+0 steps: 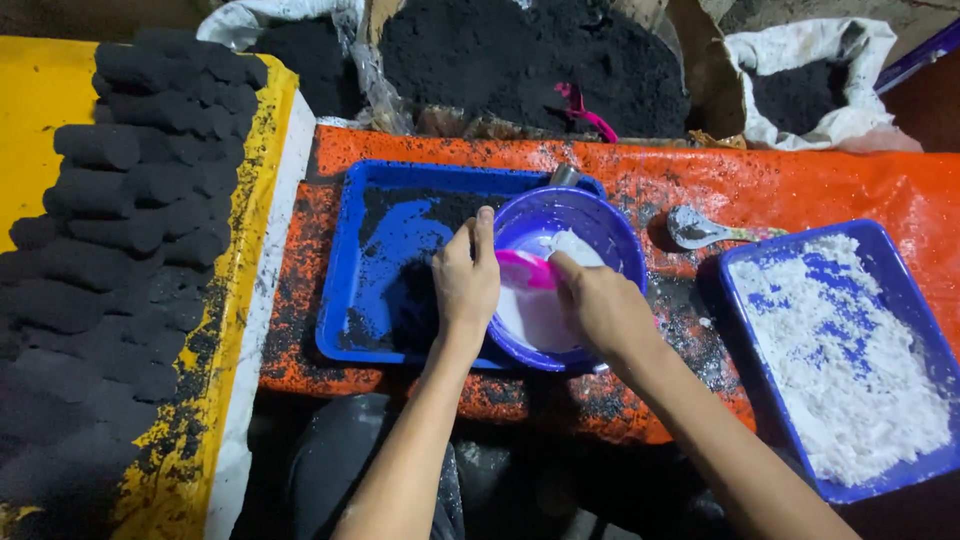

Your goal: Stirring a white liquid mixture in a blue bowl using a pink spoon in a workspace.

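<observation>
While left hand (465, 280) fingers clasp purple bowl (610, 235) rim | right hand (600, 305) fingers grip pink scoop (525, 270) | white paste inside

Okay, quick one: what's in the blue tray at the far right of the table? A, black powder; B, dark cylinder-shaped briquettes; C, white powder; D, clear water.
C: the blue tray at the right is spread with clumpy white powder, with bare blue patches showing through. It sits apart from the purple bowl that the left hand steadies and the right hand works in.
</observation>
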